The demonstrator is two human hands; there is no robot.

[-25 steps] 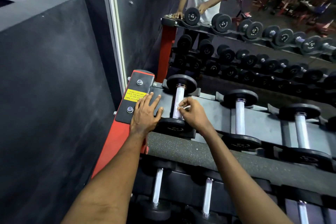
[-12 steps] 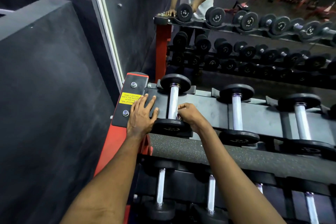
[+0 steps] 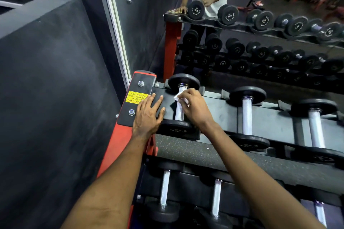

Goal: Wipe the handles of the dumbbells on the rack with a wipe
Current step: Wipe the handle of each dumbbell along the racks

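R hand (image 3: 195, 107) fingers curled, pinching small white wipe (image 3: 179, 98) on silver knurled handle (image 3: 179, 114) of leftmost black dumbbell (image 3: 184, 81), frame ctr | L hand (image 3: 149, 116) flat, fingers straight, on black-and-red metal rack (image 3: 223, 113) by yellow label (image 3: 134, 96)

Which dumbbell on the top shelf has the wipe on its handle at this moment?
The leftmost dumbbell, beside the yellow sticker: the right hand holds the white wipe against its handle. The next dumbbell and the third dumbbell have bare, untouched handles.
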